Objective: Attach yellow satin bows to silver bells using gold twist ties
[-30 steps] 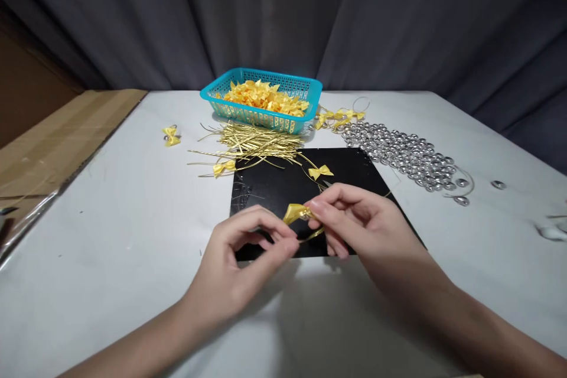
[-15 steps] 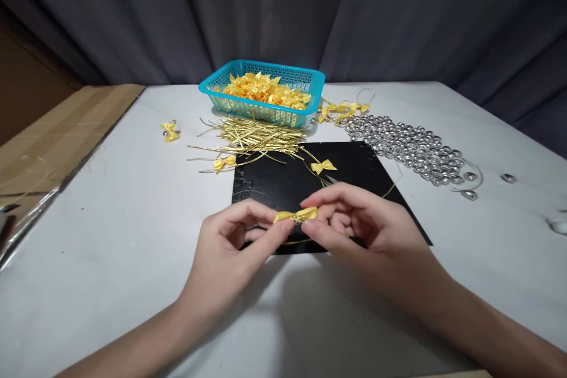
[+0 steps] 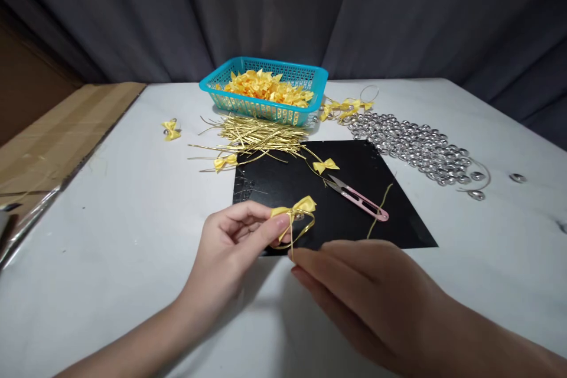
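My left hand (image 3: 230, 251) pinches a small yellow ribbon bow (image 3: 294, 208) between thumb and forefinger, just above the near edge of a black mat (image 3: 354, 159). A gold wire tie (image 3: 296, 233) loops down from the bow's middle. My right hand (image 3: 363, 289) sits lower, in front of the mat, with its fingertips pinching the bottom end of that gold tie. Pink thread snips (image 3: 361, 196) lie on the mat to the right of the bow.
A teal basket (image 3: 266, 107) of yellow bows stands at the back, with a pile of gold ties (image 3: 257, 136) before it. Silver beads (image 3: 416, 144) spread at the right. Loose bows (image 3: 325, 165) lie about. A cardboard sheet (image 3: 57, 136) covers the left edge.
My right hand has let go of the bow and drawn back toward me, pulling the gold tie down. The snips it covered now show. The left hand keeps the bow.
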`<action>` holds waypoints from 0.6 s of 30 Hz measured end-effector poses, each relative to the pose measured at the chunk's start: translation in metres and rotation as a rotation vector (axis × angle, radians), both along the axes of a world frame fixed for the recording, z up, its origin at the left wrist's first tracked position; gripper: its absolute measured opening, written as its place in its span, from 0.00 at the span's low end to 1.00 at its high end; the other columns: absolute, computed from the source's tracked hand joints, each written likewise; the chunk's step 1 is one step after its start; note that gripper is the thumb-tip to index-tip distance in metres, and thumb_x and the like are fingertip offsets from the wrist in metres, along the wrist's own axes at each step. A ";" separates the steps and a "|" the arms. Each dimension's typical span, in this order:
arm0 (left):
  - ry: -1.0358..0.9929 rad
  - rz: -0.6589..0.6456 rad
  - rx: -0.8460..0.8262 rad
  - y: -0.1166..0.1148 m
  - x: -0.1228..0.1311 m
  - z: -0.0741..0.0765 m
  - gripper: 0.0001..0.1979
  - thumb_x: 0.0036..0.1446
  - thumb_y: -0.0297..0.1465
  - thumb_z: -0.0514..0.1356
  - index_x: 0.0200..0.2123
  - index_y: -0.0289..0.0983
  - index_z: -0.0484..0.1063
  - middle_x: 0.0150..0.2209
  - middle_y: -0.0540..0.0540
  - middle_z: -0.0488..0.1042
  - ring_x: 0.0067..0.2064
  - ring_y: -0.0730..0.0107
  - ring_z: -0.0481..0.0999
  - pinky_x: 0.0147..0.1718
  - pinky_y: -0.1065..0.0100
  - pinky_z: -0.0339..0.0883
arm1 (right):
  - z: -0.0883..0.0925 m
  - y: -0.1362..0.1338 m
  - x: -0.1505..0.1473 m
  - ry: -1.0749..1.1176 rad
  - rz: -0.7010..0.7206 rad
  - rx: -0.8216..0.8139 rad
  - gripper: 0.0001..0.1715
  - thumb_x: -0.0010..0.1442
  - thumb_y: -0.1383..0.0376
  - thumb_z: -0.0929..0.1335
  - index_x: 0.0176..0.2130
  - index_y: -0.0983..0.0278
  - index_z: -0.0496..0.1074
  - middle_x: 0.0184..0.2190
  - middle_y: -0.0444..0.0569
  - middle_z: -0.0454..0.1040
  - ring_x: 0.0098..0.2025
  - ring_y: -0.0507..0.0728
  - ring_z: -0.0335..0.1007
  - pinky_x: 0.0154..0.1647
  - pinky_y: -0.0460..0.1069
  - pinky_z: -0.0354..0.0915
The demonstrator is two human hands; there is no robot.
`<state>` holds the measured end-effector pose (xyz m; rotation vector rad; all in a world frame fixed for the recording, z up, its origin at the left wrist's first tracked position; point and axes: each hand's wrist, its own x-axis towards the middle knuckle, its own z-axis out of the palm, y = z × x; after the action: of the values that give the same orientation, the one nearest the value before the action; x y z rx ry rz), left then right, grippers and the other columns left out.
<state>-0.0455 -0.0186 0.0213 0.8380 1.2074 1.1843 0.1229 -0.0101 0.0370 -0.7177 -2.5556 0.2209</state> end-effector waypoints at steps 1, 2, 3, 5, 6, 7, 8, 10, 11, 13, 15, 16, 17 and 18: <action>-0.017 -0.002 -0.012 0.000 0.000 0.000 0.07 0.46 0.30 0.66 0.20 0.35 0.75 0.20 0.51 0.76 0.24 0.79 0.72 0.26 0.80 0.66 | -0.002 -0.001 -0.001 -0.006 0.017 0.045 0.15 0.61 0.74 0.58 0.28 0.66 0.68 0.17 0.42 0.65 0.17 0.50 0.55 0.17 0.48 0.49; -0.030 0.001 -0.026 0.000 0.000 0.001 0.07 0.46 0.30 0.66 0.20 0.35 0.75 0.20 0.51 0.76 0.24 0.79 0.72 0.26 0.80 0.65 | -0.003 -0.002 -0.002 -0.013 0.027 0.092 0.14 0.61 0.74 0.59 0.29 0.67 0.69 0.17 0.42 0.66 0.17 0.50 0.57 0.17 0.48 0.50; -0.041 0.006 -0.037 0.000 0.000 0.001 0.07 0.47 0.30 0.66 0.21 0.35 0.75 0.20 0.51 0.76 0.24 0.79 0.72 0.26 0.80 0.65 | -0.004 -0.002 -0.002 -0.021 0.030 0.136 0.12 0.61 0.73 0.60 0.30 0.68 0.70 0.18 0.43 0.67 0.19 0.51 0.59 0.19 0.48 0.53; -0.062 0.018 -0.052 0.001 0.000 0.002 0.06 0.47 0.30 0.66 0.21 0.35 0.75 0.20 0.51 0.76 0.24 0.80 0.72 0.26 0.81 0.65 | -0.004 -0.001 0.001 -0.023 0.016 0.209 0.10 0.62 0.68 0.62 0.35 0.69 0.71 0.21 0.45 0.71 0.22 0.53 0.65 0.22 0.49 0.57; -0.073 0.022 -0.055 0.001 0.000 0.002 0.07 0.47 0.30 0.66 0.20 0.35 0.75 0.20 0.52 0.76 0.24 0.80 0.72 0.26 0.81 0.65 | -0.003 -0.001 0.003 -0.003 -0.012 0.229 0.11 0.62 0.66 0.62 0.35 0.69 0.71 0.22 0.47 0.72 0.24 0.53 0.66 0.23 0.49 0.59; -0.083 0.024 -0.056 0.001 0.000 0.001 0.07 0.47 0.29 0.66 0.20 0.35 0.75 0.20 0.52 0.76 0.24 0.80 0.72 0.26 0.81 0.65 | -0.001 0.000 0.005 0.035 -0.052 0.228 0.11 0.62 0.64 0.63 0.34 0.69 0.71 0.22 0.48 0.73 0.24 0.53 0.67 0.24 0.49 0.61; -0.093 0.023 -0.054 0.001 0.000 0.001 0.06 0.47 0.29 0.66 0.20 0.36 0.75 0.20 0.52 0.76 0.24 0.80 0.72 0.26 0.81 0.65 | 0.000 0.001 0.007 0.092 -0.104 0.200 0.10 0.61 0.64 0.64 0.33 0.68 0.71 0.23 0.48 0.73 0.24 0.53 0.67 0.25 0.49 0.62; -0.105 0.017 -0.050 0.001 0.000 0.001 0.06 0.47 0.30 0.66 0.20 0.36 0.75 0.20 0.52 0.76 0.24 0.80 0.72 0.26 0.81 0.65 | 0.002 0.003 0.008 0.230 -0.247 0.102 0.05 0.60 0.68 0.65 0.32 0.66 0.70 0.25 0.47 0.74 0.24 0.50 0.67 0.26 0.46 0.63; -0.110 0.010 -0.047 0.001 0.000 0.001 0.06 0.46 0.30 0.66 0.21 0.36 0.76 0.20 0.52 0.76 0.24 0.80 0.72 0.25 0.81 0.65 | 0.002 0.004 0.008 0.292 -0.322 0.045 0.03 0.59 0.70 0.66 0.33 0.65 0.70 0.25 0.45 0.73 0.24 0.48 0.66 0.26 0.44 0.63; -0.121 -0.008 -0.040 0.000 0.000 0.001 0.06 0.46 0.29 0.67 0.21 0.35 0.76 0.20 0.52 0.76 0.24 0.80 0.72 0.25 0.81 0.65 | 0.000 0.007 0.006 0.369 -0.417 -0.065 0.06 0.57 0.71 0.67 0.38 0.64 0.71 0.26 0.44 0.72 0.23 0.46 0.63 0.25 0.43 0.61; -0.135 -0.032 -0.033 0.000 0.000 0.000 0.06 0.47 0.29 0.66 0.21 0.35 0.75 0.20 0.52 0.76 0.24 0.81 0.72 0.26 0.81 0.65 | -0.003 0.010 0.003 0.386 -0.429 -0.178 0.08 0.56 0.69 0.68 0.39 0.63 0.71 0.26 0.43 0.70 0.22 0.46 0.61 0.23 0.43 0.60; -0.136 -0.047 -0.030 -0.001 0.000 -0.001 0.06 0.47 0.29 0.66 0.21 0.36 0.75 0.20 0.52 0.76 0.24 0.81 0.72 0.26 0.81 0.65 | -0.004 0.011 0.001 0.391 -0.418 -0.245 0.07 0.56 0.68 0.68 0.38 0.63 0.72 0.26 0.43 0.69 0.21 0.46 0.60 0.23 0.43 0.59; -0.132 -0.063 -0.029 -0.001 0.000 -0.001 0.06 0.47 0.29 0.66 0.21 0.36 0.75 0.20 0.52 0.76 0.24 0.81 0.73 0.27 0.81 0.65 | -0.005 0.012 0.000 0.400 -0.410 -0.317 0.05 0.56 0.67 0.67 0.37 0.63 0.72 0.25 0.42 0.69 0.21 0.45 0.60 0.22 0.43 0.59; -0.126 -0.080 -0.030 -0.001 0.000 -0.001 0.06 0.48 0.29 0.66 0.22 0.36 0.75 0.21 0.52 0.76 0.25 0.81 0.73 0.27 0.81 0.65 | -0.005 0.013 -0.001 0.418 -0.412 -0.396 0.04 0.56 0.67 0.67 0.34 0.63 0.72 0.24 0.41 0.68 0.20 0.45 0.59 0.21 0.42 0.58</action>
<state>-0.0450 -0.0198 0.0200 0.7708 1.0771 1.1344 0.1216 0.0029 0.0317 -1.1835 -1.9361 0.6704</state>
